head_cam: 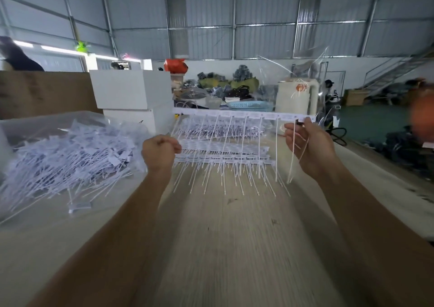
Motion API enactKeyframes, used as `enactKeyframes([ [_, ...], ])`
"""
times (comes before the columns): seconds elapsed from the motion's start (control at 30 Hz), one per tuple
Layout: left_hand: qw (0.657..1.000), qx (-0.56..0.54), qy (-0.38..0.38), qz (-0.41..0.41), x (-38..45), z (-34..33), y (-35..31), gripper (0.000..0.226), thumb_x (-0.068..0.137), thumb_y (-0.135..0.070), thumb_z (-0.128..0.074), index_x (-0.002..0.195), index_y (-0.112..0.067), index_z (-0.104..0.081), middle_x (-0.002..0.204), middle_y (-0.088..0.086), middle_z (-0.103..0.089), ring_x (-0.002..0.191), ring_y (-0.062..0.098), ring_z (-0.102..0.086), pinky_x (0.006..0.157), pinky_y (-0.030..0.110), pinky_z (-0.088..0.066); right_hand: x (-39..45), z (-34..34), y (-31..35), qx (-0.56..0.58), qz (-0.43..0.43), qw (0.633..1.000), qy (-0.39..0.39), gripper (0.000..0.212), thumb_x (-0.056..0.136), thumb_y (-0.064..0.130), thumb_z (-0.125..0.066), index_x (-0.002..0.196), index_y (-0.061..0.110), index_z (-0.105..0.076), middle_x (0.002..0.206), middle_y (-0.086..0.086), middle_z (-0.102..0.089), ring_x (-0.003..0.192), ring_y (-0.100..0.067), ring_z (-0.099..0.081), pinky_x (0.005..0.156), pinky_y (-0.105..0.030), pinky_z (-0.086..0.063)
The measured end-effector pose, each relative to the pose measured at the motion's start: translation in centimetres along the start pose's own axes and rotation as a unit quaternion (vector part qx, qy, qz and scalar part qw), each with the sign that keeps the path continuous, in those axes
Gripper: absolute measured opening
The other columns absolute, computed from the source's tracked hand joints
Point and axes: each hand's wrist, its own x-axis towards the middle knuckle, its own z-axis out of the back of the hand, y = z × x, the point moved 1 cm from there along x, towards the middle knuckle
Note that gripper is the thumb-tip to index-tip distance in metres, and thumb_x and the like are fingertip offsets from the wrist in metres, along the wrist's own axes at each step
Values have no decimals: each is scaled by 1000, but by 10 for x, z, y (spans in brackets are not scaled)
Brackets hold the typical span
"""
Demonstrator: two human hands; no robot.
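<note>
1. Warehouse bench: wooden table [234, 236] runs from near to far. The strip of ties [234, 114] is held up over its far half.
2. Strip's long axis runs left-right, tails hanging down. It spans both your hands.
3. Right hand [312, 147] pinches the strip's right end. A few loose ties [293, 156] hang from the same grip.
4. Left hand [159, 154] is a fist just under the strip's left end, lower than the right. It looks to be pinching one tail.
5. Hands are well apart, so any pull acts along the strip.
6. More strips [223, 148] lie flat behind, and the pile [65, 156] sits at left in a clear bag.
7. Motion blur hides the left-hand contact and the tag print.
</note>
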Motion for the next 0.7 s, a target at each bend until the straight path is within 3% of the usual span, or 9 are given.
enactKeyframes([
  [0.1,994,52,-93,-40,4,7,-10,38,65,5,-40,62,-16,-71,63,8,-70,67,28,-70,65,41,-61,-3,-9,5,37,-5,999,28,39,105,30,-50,126,-3,-58,92,-7,-76,75,-14,-72,68,-24,-58],
  [0.2,989,70,-94,-93,-1,0,-27,35,74,6,-45,70,-18,-71,72,5,-71,73,25,-70,69,45,-61,-11,-26,9,-20,10,994,107,23,107,25,-46,120,9,-56,103,-11,-76,86,-18,-73,79,-32,-58],
  [0.27,987,76,-33,-140,-8,-14,-41,29,84,5,-51,83,-15,-73,83,5,-73,76,16,-68,71,37,-60,-19,-39,11,-85,25,982,164,18,107,21,-44,119,14,-55,110,-14,-75,97,-23,-73,86,-38,-57],
  [0.33,980,78,71,-168,-18,-30,-57,22,95,-3,-53,102,-14,-71,97,4,-71,75,3,-62,62,15,-52,-27,-52,17,-125,36,967,221,18,107,19,-43,120,16,-54,113,-16,-74,103,-26,-72,87,-39,-57],
  [0.4,966,87,168,-177,-28,-45,-71,23,102,-19,-53,122,-18,-65,113,-2,-66,92,4,-60,67,5,-42,-34,-65,27,-115,51,959,256,15,106,18,-44,117,17,-54,113,-17,-73,105,-28,-71,91,-42,-57],
  [0.53,945,75,246,-202,-43,-56,-97,40,105,-42,-43,138,-24,-55,134,-7,-58,122,9,-52,98,22,-40,-46,-81,51,-15,74,944,320,10,104,16,-49,109,21,-56,106,-13,-74,100,-26,-70,94,-43,-54],
  [0.6,938,63,255,-227,-48,-55,-110,37,106,-45,-39,132,-28,-58,129,-13,-61,120,6,-54,102,28,-41,-52,-86,58,36,71,936,343,10,102,14,-50,108,18,-57,99,-11,-74,92,-24,-69,89,-41,-55],
  [0.7,925,56,253,-279,-56,-54,-130,21,104,-41,-46,105,-29,-62,93,-27,-63,92,-6,-57,85,26,-44,-57,-89,61,142,39,932,333,10,97,8,-52,102,13,-60,85,-11,-70,78,-22,-66,83,-39,-55],
])
